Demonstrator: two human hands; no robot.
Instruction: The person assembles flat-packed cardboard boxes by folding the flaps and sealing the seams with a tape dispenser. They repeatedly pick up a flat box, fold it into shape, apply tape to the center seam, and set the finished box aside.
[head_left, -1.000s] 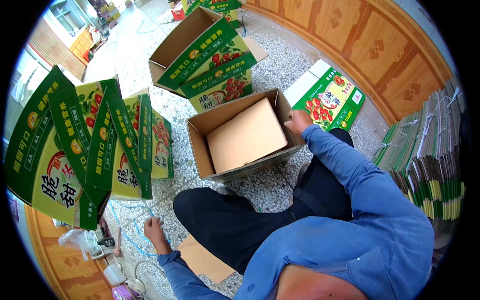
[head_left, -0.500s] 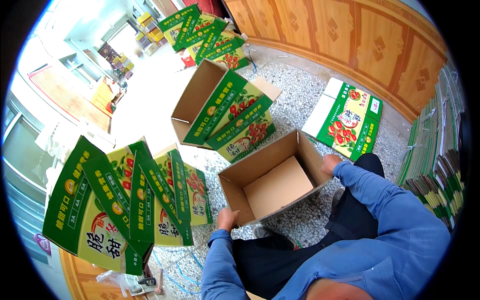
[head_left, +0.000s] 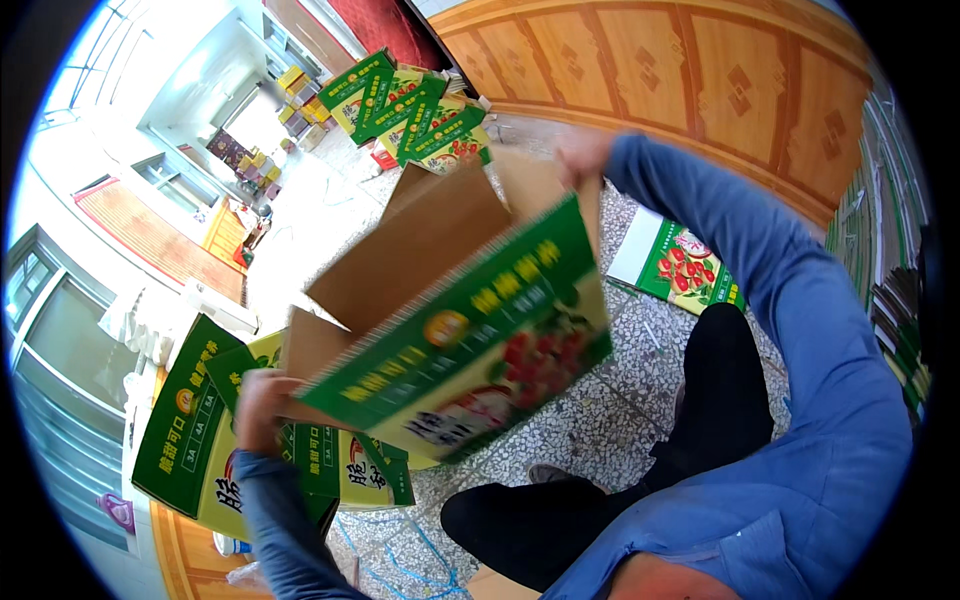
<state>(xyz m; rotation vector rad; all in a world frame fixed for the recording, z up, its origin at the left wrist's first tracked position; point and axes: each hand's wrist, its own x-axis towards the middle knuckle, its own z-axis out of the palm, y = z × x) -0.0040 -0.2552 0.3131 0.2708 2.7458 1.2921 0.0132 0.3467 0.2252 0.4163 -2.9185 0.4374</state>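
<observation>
An open cardboard fruit carton [head_left: 480,350], printed green and yellow with red fruit, is tilted in the air before me. Its bare brown inside shows at the top. My left hand [head_left: 265,408] is closed on the carton's left end. At the opposite end, my right hand [head_left: 584,158] grips the edge, blurred by motion. Close by my left forearm stands a row of similar nested cartons [head_left: 175,435], partly hidden by the hand and the held carton.
A flattened carton [head_left: 685,262] lies on the speckled floor to the right. Bundles of folded cartons [head_left: 868,270] lean at the far right. More nested cartons [head_left: 405,112] stand farther off, near wooden panelling [head_left: 640,65]. Blue strapping [head_left: 425,565] lies near my left arm.
Both hands have lifted the carton off the floor, carrying it forward and left and tipping it so its printed side faces me. My right arm now reaches far forward.
</observation>
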